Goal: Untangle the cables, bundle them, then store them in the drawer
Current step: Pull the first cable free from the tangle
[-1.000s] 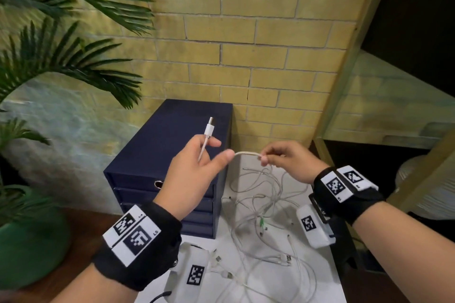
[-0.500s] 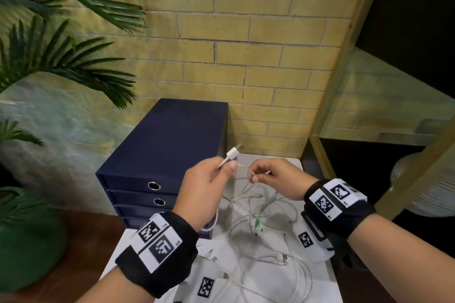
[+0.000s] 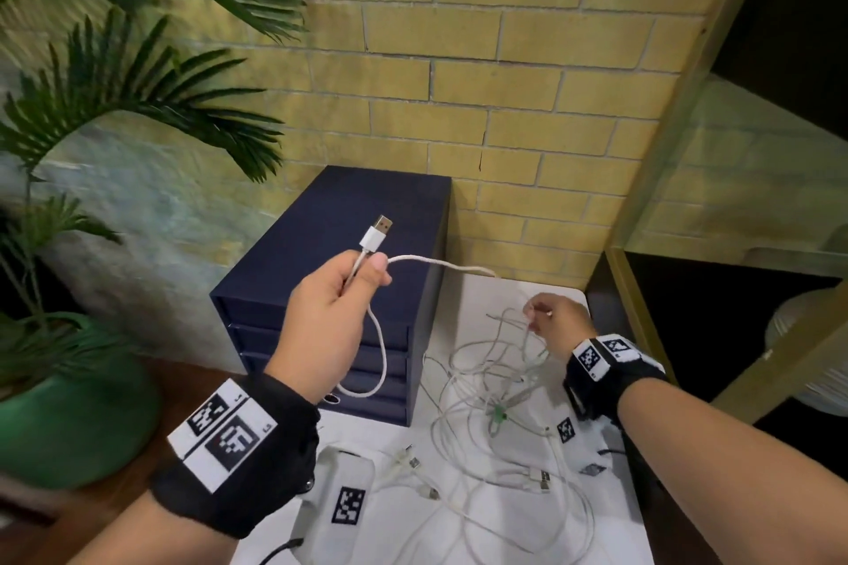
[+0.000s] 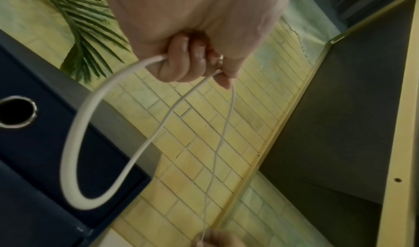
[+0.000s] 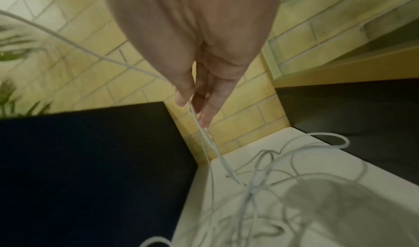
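While loose white cables (image 3: 495, 440) lie knotted on the white table (image 3: 615, 518) nearest the viewer, the left hand (image 3: 330, 317) is curled round one cable's plug end (image 3: 376, 234), a first loop (image 3: 371, 362) hanging below the fist. Farther right, the right hand (image 3: 555, 326) pinches that same cable between thumb and fingertips, just above the tangle. Beyond stands the navy drawer unit (image 3: 348, 243) — drawers closed. Bundling looks barely begun; next, probably, the pinched length must be drawn free of the heap and laid into the left fist as another loop — without dragging its neighbours along.
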`<state>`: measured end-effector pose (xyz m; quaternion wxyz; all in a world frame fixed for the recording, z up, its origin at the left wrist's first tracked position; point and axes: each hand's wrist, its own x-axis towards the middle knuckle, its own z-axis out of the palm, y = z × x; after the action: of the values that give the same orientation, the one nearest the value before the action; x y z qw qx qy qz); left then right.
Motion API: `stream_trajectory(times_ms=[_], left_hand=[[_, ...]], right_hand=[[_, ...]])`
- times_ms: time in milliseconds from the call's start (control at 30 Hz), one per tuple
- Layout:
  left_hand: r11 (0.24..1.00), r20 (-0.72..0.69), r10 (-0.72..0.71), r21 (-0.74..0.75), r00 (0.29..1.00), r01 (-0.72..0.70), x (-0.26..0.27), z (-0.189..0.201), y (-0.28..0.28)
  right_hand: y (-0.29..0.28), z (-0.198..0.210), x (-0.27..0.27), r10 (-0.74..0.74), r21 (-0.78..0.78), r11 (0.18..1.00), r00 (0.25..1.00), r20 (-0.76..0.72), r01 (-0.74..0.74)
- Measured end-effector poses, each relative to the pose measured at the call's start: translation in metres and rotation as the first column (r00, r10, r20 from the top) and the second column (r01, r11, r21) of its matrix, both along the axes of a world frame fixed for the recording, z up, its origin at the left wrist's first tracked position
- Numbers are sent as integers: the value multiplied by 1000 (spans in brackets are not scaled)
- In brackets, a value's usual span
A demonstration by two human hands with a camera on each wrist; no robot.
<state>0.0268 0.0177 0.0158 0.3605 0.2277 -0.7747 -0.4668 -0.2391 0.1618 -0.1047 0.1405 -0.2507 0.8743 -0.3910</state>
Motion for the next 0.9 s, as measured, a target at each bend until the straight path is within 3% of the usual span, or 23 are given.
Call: stream_trajectory(times_ms=[167, 367, 700, 900], left_hand=[[1000, 10, 5, 17, 1000, -5, 1, 1, 0], [999, 43, -3, 49, 999, 1, -1, -4, 3], [998, 88, -13, 56, 996, 9, -4, -10, 6], [998, 87, 1, 67, 996, -7, -1, -7, 5]], right_hand=[[-10, 38, -8, -109, -344, 933, 994, 7, 104], [-17, 63, -13, -94, -539, 834, 993, 65, 114], [-16, 84, -10, -95, -709, 680, 981, 167, 187], [-15, 85, -5, -97, -667, 735, 992, 77, 124]])
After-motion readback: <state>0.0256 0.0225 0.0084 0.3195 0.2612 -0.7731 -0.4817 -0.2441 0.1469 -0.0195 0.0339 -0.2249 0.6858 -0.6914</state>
